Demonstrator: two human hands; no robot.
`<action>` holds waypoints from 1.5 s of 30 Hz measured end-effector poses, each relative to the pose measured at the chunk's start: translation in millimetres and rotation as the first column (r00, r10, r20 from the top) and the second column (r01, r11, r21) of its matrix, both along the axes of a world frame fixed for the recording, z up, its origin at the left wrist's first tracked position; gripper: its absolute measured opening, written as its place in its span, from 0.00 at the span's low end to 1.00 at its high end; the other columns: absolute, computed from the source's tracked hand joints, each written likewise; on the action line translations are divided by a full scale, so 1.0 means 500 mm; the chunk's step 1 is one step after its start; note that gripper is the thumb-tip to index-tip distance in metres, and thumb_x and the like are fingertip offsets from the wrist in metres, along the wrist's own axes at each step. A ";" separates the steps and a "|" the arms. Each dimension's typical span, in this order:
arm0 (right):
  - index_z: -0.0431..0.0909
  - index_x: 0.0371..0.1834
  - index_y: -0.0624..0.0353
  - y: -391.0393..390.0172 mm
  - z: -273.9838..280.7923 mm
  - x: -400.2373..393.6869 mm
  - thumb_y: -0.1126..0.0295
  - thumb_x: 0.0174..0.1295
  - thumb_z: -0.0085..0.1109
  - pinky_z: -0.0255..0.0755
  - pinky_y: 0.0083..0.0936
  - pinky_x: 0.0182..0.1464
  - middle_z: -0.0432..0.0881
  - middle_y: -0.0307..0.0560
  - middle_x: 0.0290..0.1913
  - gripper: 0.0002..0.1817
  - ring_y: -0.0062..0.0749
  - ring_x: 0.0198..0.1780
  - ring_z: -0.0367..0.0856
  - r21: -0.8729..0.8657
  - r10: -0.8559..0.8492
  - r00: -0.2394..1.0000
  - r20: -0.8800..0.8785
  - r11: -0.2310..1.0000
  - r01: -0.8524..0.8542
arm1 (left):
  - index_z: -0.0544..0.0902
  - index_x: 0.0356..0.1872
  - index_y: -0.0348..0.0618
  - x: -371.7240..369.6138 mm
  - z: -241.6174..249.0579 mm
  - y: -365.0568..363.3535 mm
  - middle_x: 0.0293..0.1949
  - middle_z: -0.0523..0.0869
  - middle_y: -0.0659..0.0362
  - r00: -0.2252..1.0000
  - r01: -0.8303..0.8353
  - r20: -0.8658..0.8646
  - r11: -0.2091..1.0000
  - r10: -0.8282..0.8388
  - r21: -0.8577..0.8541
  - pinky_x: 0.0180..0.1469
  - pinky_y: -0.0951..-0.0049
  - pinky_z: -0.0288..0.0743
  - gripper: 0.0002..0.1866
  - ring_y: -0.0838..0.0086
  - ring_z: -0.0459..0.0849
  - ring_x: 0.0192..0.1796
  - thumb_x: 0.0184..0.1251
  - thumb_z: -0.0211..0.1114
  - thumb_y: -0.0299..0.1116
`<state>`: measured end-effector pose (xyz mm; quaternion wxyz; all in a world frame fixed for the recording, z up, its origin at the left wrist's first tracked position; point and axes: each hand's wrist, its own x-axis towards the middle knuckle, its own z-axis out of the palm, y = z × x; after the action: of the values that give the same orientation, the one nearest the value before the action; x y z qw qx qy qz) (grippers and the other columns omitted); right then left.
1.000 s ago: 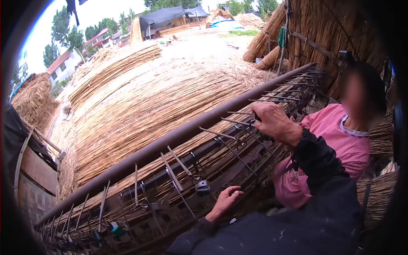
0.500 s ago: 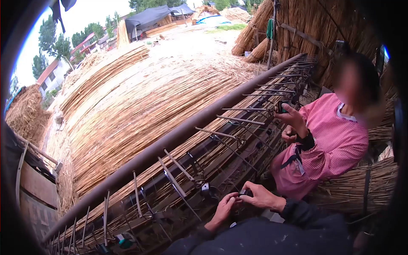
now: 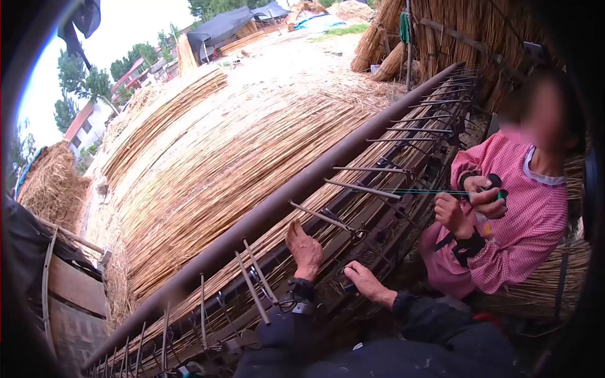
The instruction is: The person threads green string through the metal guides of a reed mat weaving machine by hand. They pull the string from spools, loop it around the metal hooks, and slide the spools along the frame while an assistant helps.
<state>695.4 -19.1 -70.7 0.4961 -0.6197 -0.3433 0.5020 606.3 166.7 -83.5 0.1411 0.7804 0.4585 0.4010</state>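
Observation:
My left hand (image 3: 305, 251) reaches out over the metal rods, fingers stretched upward and nothing visible in it. It is near a rod (image 3: 321, 216) that slants off the long brown pipe (image 3: 265, 211). Lower and to the right, my right hand (image 3: 370, 283) is closed, thumb on top, around a small dark object (image 3: 348, 286) mostly hidden by the fingers. Reed stalks (image 3: 239, 170) lie in a wide mat beneath and beyond the pipe.
At the right a co-worker in a pink checked smock (image 3: 510, 233) holds black spools (image 3: 493, 181) with green thread (image 3: 416, 191) drawn toward the rods. Reed bundles (image 3: 441, 47) stand behind. A row of rods lines the pipe. Wooden panels (image 3: 75, 283) stand at the left.
My hands, together before at a small dark object, have parted; the left has moved up and forward over the rods. The co-worker's hands have moved down and right, with thread now stretched out.

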 end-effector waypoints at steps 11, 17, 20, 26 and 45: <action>0.69 0.59 0.56 0.127 -0.082 0.017 0.68 0.62 0.58 0.70 0.19 0.34 0.77 0.40 0.42 0.22 0.20 0.37 0.74 0.046 0.108 0.950 -0.293 0.994 -0.099 | 0.80 0.32 0.42 -0.027 -0.050 0.154 0.36 0.79 0.54 0.909 0.111 -0.417 0.956 0.014 0.272 0.47 0.60 0.71 0.06 0.59 0.79 0.43 0.53 0.58 0.24; 0.74 0.51 0.64 0.229 -0.170 0.013 0.68 0.58 0.66 0.74 0.24 0.45 0.81 0.45 0.42 0.20 0.25 0.42 0.78 0.020 -0.016 0.985 -0.169 1.000 0.020 | 0.79 0.32 0.41 -0.041 -0.029 0.177 0.34 0.81 0.52 0.800 0.221 -0.597 0.954 -0.059 0.201 0.43 0.60 0.76 0.04 0.58 0.82 0.42 0.55 0.58 0.25; 0.71 0.54 0.66 0.308 -0.218 0.019 0.66 0.55 0.70 0.75 0.29 0.47 0.81 0.49 0.46 0.26 0.31 0.46 0.80 0.103 -0.103 0.989 -0.104 0.988 0.114 | 0.77 0.37 0.39 -0.040 -0.012 0.186 0.33 0.83 0.46 0.806 0.233 -0.555 0.972 -0.205 -0.021 0.43 0.55 0.77 0.06 0.52 0.84 0.42 0.60 0.55 0.25; 0.70 0.57 0.61 0.408 -0.199 0.017 0.75 0.60 0.59 0.72 0.18 0.46 0.78 0.43 0.45 0.20 0.21 0.44 0.75 0.186 -0.174 0.949 -0.262 0.956 0.227 | 0.77 0.37 0.38 -0.072 0.019 0.175 0.36 0.83 0.42 0.905 0.235 -0.284 0.929 -0.317 -0.287 0.46 0.53 0.76 0.10 0.47 0.83 0.44 0.60 0.59 0.34; 0.76 0.49 0.56 0.426 -0.097 0.065 0.65 0.63 0.52 0.75 0.42 0.52 0.81 0.48 0.45 0.14 0.40 0.42 0.80 0.195 0.187 0.213 -0.959 0.981 0.015 | 0.81 0.35 0.32 -0.047 -0.067 0.178 0.32 0.83 0.42 0.976 -0.104 -0.185 0.993 0.111 0.047 0.44 0.53 0.75 0.11 0.46 0.83 0.40 0.62 0.60 0.33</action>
<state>727.8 194.1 -119.1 0.6210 -0.1071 -0.0308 0.7758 582.7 255.5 -116.8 0.0610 0.7913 0.5038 0.3410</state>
